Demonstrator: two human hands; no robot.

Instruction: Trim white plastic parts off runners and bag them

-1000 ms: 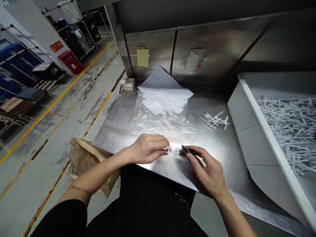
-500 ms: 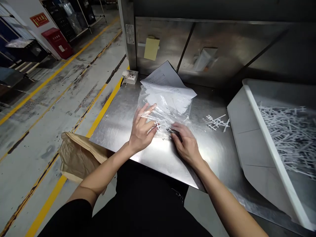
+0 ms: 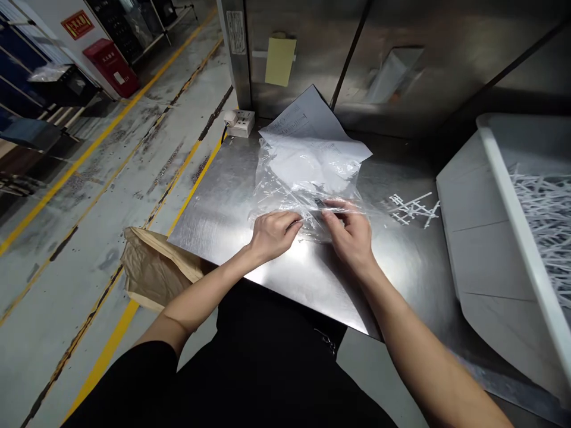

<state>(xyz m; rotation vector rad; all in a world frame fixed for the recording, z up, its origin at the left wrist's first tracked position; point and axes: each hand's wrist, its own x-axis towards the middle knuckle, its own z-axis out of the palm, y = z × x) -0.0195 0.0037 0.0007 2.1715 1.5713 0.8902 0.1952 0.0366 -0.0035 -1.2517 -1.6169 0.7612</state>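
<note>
A clear plastic bag (image 3: 285, 178) lies on the metal table, with white material showing through it and printed paper (image 3: 307, 122) at its far end. My left hand (image 3: 275, 233) is at the bag's near edge, thumb and fingers pinched together; what is between them is hidden. Beside it, my right hand (image 3: 352, 229) is closed around a small dark tool (image 3: 319, 203) whose kind I cannot make out, its tip over the bag. A thin white plastic piece (image 3: 310, 219) shows between the hands. To the right lies a small pile of white branched plastic pieces (image 3: 413, 208).
A large white bin (image 3: 464, 238) full of thin white plastic pieces (image 3: 546, 220) stands at the right. A power socket block (image 3: 241, 123) sits at the table's back left corner. An open brown paper bag (image 3: 156, 267) is below the left edge. A metal panel rises behind.
My left hand has come down toward me and its raised fingers have closed; the white branched piece in it no longer shows there. The right hand's tool has shifted over the bag. The view has shifted.
</note>
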